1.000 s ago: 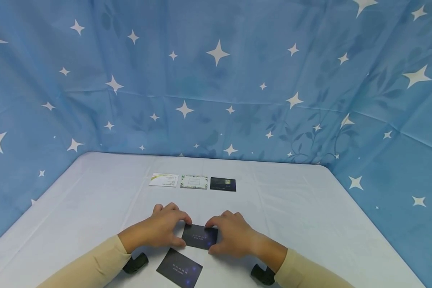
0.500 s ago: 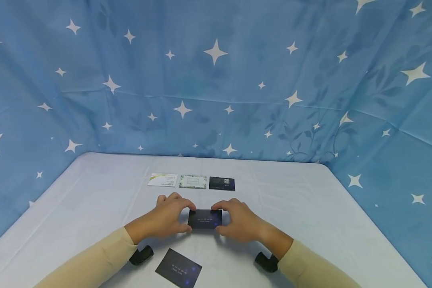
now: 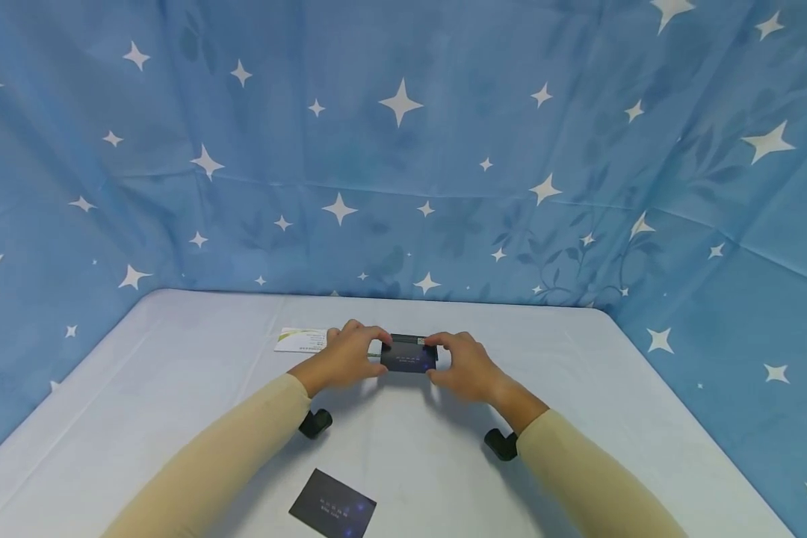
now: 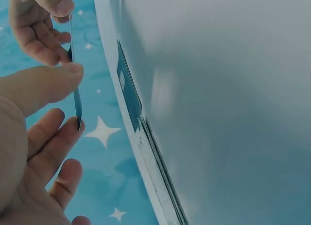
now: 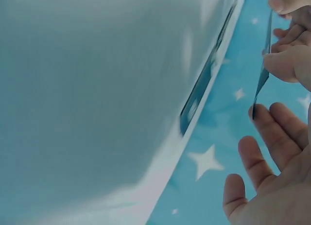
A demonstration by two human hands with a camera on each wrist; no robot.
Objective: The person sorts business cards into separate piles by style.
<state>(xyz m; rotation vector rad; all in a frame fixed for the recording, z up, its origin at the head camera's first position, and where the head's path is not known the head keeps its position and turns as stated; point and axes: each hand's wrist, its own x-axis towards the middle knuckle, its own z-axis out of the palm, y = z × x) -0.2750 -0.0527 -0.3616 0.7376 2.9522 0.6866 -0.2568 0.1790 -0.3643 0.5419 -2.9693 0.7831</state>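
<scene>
Both hands hold a dark business card [image 3: 409, 362] by its two ends, over the back row of cards. My left hand [image 3: 348, 357] pinches the left end and my right hand [image 3: 468, 370] the right end, thumbs at the near edge. Both wrist views show the held card nearly edge-on, raised off the tabletop. Behind it in the head view, the top strip of a dark card with a printed square [image 4: 129, 89] peeks out. A floral-bordered card [image 3: 374, 348] is mostly hidden by the left hand and held card.
A white card with a yellow-green curve [image 3: 299, 340] lies left of the left hand. Another dark card [image 3: 334, 504] lies askew near the front of the white table [image 3: 195, 418]. A blue star-printed curtain [image 3: 403, 164] hangs behind the table's far edge.
The hands have lifted the dark card from near the front card and carried it forward and slightly right, over the back row. The front dark card has stayed in place.
</scene>
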